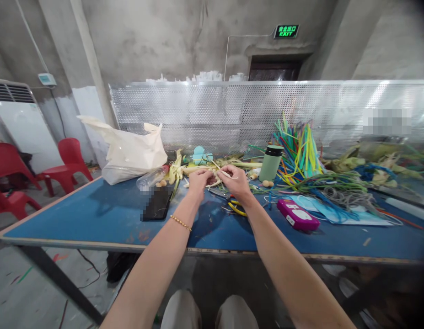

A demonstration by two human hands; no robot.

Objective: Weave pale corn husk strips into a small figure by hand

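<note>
My left hand (201, 181) and my right hand (236, 182) meet close together above the middle of the blue table. Between the fingertips of both is a pale, thin strip (225, 173) that looks like corn husk; both hands are closed on it in a pinch. Its ends are partly hidden by the fingers. Just below my right hand lie yellow-handled pliers (237, 208). Behind the hands are pale yellow-green husk pieces (176, 167) in a loose pile. A black phone (157, 204) lies left of my left wrist, which wears a gold bracelet (180, 223).
On the blue table (95, 214) are a white plastic bag (134, 151), a clear bottle (150, 180), a green tumbler (271, 163), colourful pipe cleaners (297, 151), a purple box (297, 214) and blue masks (349, 214). A perforated metal panel (198, 105) stands behind. Red chairs (69, 160) are left.
</note>
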